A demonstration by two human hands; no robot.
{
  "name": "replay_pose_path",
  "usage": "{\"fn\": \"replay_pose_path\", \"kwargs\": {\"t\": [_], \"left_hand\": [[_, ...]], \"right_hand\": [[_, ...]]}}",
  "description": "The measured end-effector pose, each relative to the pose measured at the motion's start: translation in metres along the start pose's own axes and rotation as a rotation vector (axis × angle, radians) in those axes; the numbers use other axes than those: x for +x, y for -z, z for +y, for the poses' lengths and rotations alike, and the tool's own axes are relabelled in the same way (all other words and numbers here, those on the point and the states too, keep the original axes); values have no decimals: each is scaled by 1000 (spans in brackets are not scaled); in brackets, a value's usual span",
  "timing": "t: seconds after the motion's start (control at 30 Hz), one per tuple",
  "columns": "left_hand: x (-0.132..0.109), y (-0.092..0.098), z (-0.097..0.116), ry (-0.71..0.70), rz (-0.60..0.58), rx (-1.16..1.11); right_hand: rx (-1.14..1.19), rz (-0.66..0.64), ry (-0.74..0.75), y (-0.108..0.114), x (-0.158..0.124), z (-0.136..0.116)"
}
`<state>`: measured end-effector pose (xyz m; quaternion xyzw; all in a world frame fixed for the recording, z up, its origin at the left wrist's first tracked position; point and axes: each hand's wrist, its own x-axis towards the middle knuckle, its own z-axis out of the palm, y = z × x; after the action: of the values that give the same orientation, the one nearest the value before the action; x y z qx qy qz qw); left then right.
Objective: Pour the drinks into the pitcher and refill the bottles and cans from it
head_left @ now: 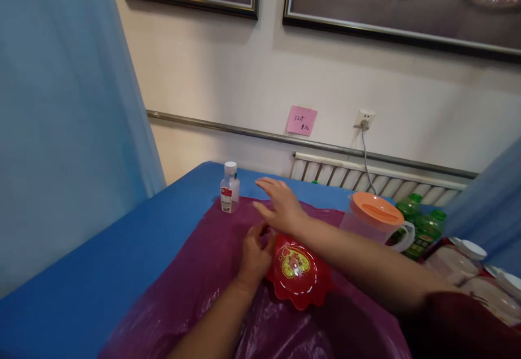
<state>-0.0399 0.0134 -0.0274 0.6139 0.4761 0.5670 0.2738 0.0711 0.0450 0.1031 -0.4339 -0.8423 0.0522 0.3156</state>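
Note:
A red scalloped plate (299,272) with a yellow design in its middle lies on purple plastic sheeting (195,272). At the plate's left edge is my left hand (255,256), fingers curved and thumb apart from them; whether it touches the rim I cannot tell. Above the plate's far edge, my right hand (280,204) is stretched out to the left, open, with fingers and thumb spread and nothing in it. To the left of that hand stands a clear bottle (230,188) with a white cap and a red-and-white label, upright near the sheeting's far edge.
On the right are a clear pitcher with an orange lid (376,209), green bottles (425,231) and white-lidded jars (459,258). A blue cover (122,261) lies under the sheeting. Behind are a radiator (325,173) and a plugged-in cord (365,152); a blue curtain (69,104) hangs left.

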Motion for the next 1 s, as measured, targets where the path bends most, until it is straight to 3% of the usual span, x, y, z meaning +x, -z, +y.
{"fn": "replay_pose_path", "kwargs": {"t": [0.1,0.2,0.3,0.43,0.53,0.7,0.77,0.87,1.0], "left_hand": [[0,1,-2,-11,53,32],[-2,3,-5,-10,53,32],[-3,4,-7,4,50,17],[-4,6,-7,-20,41,62],[-2,9,-5,-101,101,160],[6,16,5,-275,417,454],[7,17,9,-330,406,531],[7,15,9,-438,283,593],[6,11,10,-581,203,603]], "right_hand": [[-22,-68,-42,-31,80,-7],[-41,-95,-77,-53,131,-12],[-42,-118,-103,-68,153,-14],[-7,-97,-137,-76,148,-7],[28,-10,-143,-67,124,1],[89,196,-140,-25,44,14],[128,287,-129,-8,1,17],[240,450,-30,9,-62,18],[258,509,4,15,-126,16]]}}
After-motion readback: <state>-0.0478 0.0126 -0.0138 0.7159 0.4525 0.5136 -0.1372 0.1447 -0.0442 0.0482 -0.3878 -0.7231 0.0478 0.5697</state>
